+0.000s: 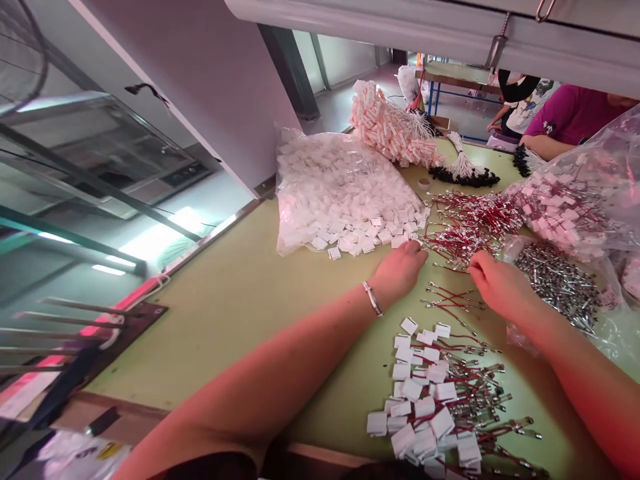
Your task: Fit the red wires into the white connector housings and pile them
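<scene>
Beside the red wires (487, 212), left fingers (413, 247) and right fingers (480, 261) curled inward, any grip unclear.

A slim silver-coloured bracelet (373, 299) circles the wrist above the left hand (401, 270). Both forearms (295, 353) are sleeveless, and dark clothing (210, 467) shows along the lower edge.

Anything inside the left hand (401, 270) or right hand (500, 285) is hidden. The right edge cuts the clear bag (617, 150), and a beam (390, 33) partly hides one person (563, 117).
</scene>
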Tool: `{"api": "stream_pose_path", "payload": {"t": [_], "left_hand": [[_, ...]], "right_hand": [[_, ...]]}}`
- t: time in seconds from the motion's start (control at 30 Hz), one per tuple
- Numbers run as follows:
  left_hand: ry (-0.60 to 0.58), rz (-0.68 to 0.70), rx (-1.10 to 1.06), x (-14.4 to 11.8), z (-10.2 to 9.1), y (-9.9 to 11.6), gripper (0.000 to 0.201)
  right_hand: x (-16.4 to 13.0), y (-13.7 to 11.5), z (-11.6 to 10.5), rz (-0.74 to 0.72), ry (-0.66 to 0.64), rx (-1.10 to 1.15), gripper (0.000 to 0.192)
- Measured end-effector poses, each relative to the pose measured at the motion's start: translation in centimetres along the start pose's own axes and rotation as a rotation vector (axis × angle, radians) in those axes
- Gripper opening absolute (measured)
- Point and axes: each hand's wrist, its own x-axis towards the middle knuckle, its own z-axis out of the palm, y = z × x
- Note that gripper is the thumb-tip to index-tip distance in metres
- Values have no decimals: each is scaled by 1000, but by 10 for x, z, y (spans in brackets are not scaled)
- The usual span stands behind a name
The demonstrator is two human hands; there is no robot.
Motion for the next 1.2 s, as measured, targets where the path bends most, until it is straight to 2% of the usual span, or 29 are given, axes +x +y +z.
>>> {"api": "stream_pose_path", "payload": {"t": [0.1, 0.2, 0.27, 0.4, 0.5, 0.6, 0.67, 0.73, 0.9, 1.07, 1.2], "left_hand": [[-22, 15, 68, -4, -1, 3, 34], [-33, -61, 36, -7, -3, 4, 41], [-26, -114, -8, -7, -6, 3, 38], [-6, -145, -92, -5, -13, 0, 28], [20, -203, -379, -4, -20, 3, 16], [24, -386, -925, -5, -26, 11, 11], [-15, -479, -1232, -7, -29, 18, 13], [-71, -519, -1414, -9, -30, 25, 12], [-180, -565, -1625, -11, -25, 31, 10], [-203, -606, -1720, -10, -22, 30, 5], [-195, -573, -1773, -11, -22, 29, 4]], "right_hand": [[-9, 6, -4, -25, 24, 167, 18], [-16, 12, -2, -59, -7, 394, 18], [-18, 13, 0, -55, -24, 497, 17], [-18, 8, -2, 18, 0, 552, 17], [-17, 1, -3, 24, 12, 526, 14], [-17, -6, 0, -51, 64, 431, 14], [-17, -9, 3, -99, 119, 356, 16], [-17, -12, 6, -129, 162, 289, 17], [-17, -15, 9, -178, 155, 227, 18], [-18, -15, 8, -166, 158, 215, 20], [-17, -13, 9, -144, 99, 336, 19]]}}
